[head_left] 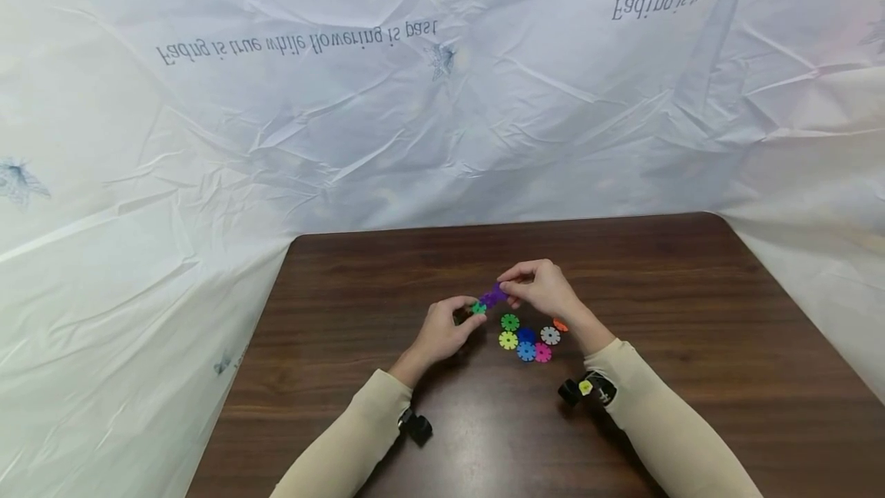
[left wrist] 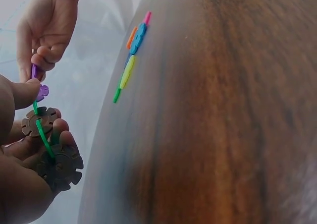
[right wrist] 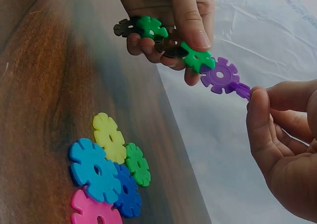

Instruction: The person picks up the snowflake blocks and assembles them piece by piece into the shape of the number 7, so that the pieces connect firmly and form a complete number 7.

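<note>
A chain of interlocking notched plastic discs stretches between the two hands above the table. My left hand (head_left: 439, 331) grips its near part, where dark discs (left wrist: 62, 170), a brown disc (right wrist: 172, 41) and green discs (right wrist: 194, 60) are joined; fingers partly cover them. Beyond the thumb a purple disc (right wrist: 228, 70) sticks out, slotted onto the end green one. A second purple disc (right wrist: 241, 89), seen edge-on, meets the first at its rim. My right hand (head_left: 545, 290) pinches that second disc between thumb and fingertips.
Loose discs lie on the brown wooden table (head_left: 359, 275) below the right hand: green (head_left: 507, 327), yellow (head_left: 505, 344), dark blue (right wrist: 130, 199), light blue (right wrist: 88, 167), pink (head_left: 545, 357), white (head_left: 546, 340) and orange (head_left: 561, 325). Printed white sheeting (head_left: 387, 137) hangs behind the table.
</note>
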`<state>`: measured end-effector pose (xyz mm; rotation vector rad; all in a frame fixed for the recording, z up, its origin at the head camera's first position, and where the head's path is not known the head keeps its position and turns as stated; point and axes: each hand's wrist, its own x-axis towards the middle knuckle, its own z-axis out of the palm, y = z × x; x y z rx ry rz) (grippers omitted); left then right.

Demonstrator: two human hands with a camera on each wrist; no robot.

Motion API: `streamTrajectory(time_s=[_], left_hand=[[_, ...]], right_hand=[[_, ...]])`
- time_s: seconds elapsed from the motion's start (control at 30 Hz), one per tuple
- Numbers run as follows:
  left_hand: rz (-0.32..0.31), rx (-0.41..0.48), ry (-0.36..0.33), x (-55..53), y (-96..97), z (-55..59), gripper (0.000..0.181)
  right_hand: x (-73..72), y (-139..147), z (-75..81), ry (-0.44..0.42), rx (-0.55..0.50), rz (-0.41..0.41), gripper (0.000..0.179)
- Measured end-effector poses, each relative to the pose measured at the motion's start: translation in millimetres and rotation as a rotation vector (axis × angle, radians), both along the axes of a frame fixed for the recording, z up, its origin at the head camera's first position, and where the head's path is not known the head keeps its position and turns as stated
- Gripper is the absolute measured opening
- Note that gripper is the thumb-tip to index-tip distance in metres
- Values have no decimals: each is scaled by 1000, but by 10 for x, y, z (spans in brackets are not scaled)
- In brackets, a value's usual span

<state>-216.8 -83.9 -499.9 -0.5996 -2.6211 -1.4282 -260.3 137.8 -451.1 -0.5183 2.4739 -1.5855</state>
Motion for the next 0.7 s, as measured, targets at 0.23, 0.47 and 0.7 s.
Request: streamTrajectory(time_s=[0.23, 0.47, 0.7], left_hand=[[12, -23, 53, 2, -2, -22, 25], [12, -51, 91, 13, -7, -6, 26], [7, -41, 90, 19, 6, 12, 25]], right_hand=[[10, -9, -44, -48, -69, 0, 16], [22, -28, -82, -64, -126, -1, 17], [46, -56, -95, -46, -150, -33, 16]])
